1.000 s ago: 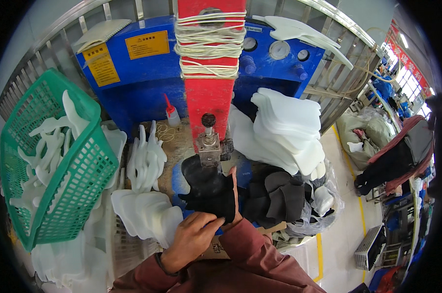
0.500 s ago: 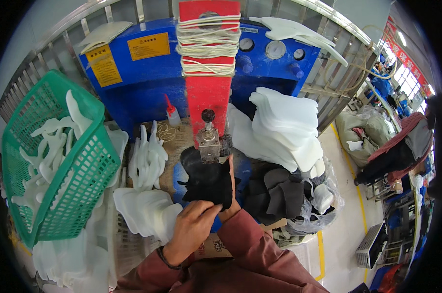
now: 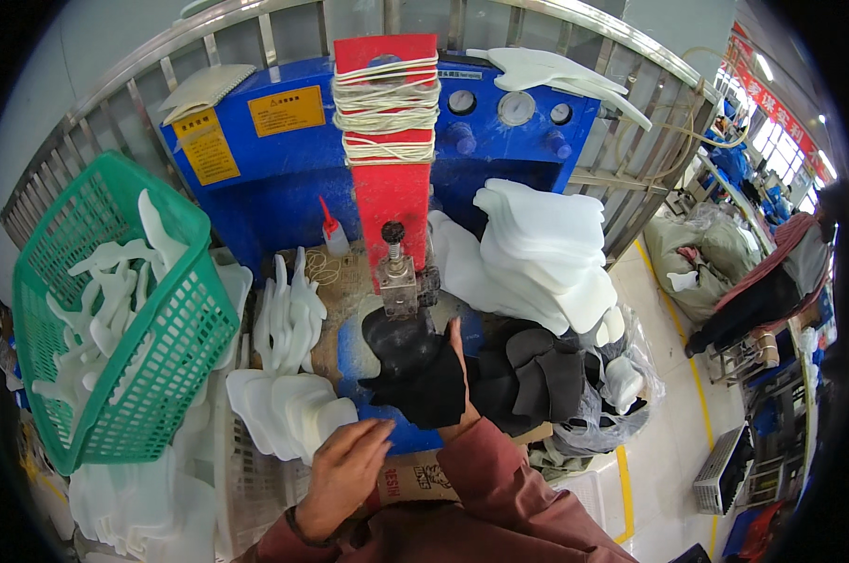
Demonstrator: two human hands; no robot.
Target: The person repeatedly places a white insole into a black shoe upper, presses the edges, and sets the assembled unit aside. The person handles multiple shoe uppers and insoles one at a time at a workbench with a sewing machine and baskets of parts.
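Note:
A black, irregularly shaped sheet [image 3: 415,375] of soft-looking material lies under the metal head [image 3: 399,286] of a red machine arm [image 3: 387,206], over a blue work surface [image 3: 350,350]. My right hand [image 3: 462,394] holds the sheet along its right edge. One finger shows at that edge; the others are hidden by the material. Apart from the sheet, nearer to me, is my left hand [image 3: 343,469], open and empty, its fingers stretched toward the near edge. White moulded pieces [image 3: 284,408] are grouped just beyond it to the left.
On the left stands a green basket [image 3: 162,375] of white parts. White sheets [image 3: 542,253] are stacked at the right, with dark pieces [image 3: 546,375] and a plastic bag [image 3: 621,413] nearer. A red-tipped bottle [image 3: 333,235] stands behind. Another person [image 3: 762,291] is far right.
My left hand has let go of the black sheet's near edge and drawn back toward me. The sheet has shifted slightly right and nearer, with my right hand still at its side.

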